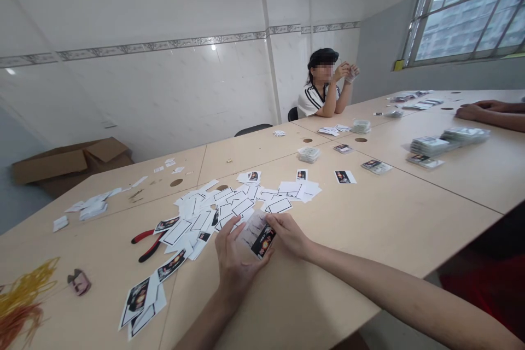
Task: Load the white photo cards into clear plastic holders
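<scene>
Between my two hands is a clear plastic packet (255,232) with a dark printed card showing at its lower end. My left hand (235,262) wraps round its left and bottom edges. My right hand (289,236) pinches its upper right side, thumb on top. Just beyond the packet spreads a loose heap of white cards (229,205), many with black borders and some showing a dark printed face. Nearer on the left, a few printed cards (141,301) overlap on the table. Red-handled pliers (148,245) lie partly beneath the heap.
Stacks of filled clear packets (430,145) stand on the table (328,262) to the right. Yellow strings (30,290) and a small pinkish tool (79,282) are at the left. A person (324,87) sits across, holding a clear packet. Another person's forearms (488,112) rest at right.
</scene>
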The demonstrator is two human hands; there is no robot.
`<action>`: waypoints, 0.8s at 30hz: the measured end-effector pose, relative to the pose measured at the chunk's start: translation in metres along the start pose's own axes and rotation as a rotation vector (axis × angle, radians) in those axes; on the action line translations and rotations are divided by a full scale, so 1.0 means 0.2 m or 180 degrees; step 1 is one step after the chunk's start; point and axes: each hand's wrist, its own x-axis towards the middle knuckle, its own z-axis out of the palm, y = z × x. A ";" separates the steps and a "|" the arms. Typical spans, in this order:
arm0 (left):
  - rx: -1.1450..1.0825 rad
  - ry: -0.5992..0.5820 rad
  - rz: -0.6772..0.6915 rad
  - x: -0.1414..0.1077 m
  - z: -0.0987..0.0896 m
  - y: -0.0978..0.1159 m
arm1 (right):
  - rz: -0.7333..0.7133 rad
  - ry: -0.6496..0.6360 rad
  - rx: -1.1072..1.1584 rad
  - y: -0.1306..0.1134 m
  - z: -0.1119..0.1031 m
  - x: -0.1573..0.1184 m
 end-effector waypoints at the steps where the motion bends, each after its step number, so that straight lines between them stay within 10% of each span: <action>1: -0.0011 -0.0024 0.0009 0.00 0.00 0.00 | 0.0036 0.0066 0.0047 0.00 0.00 0.00; 24: 0.0055 0.0060 0.0062 0.00 0.01 -0.01 | -0.0212 -0.0167 -0.0334 -0.06 0.00 -0.02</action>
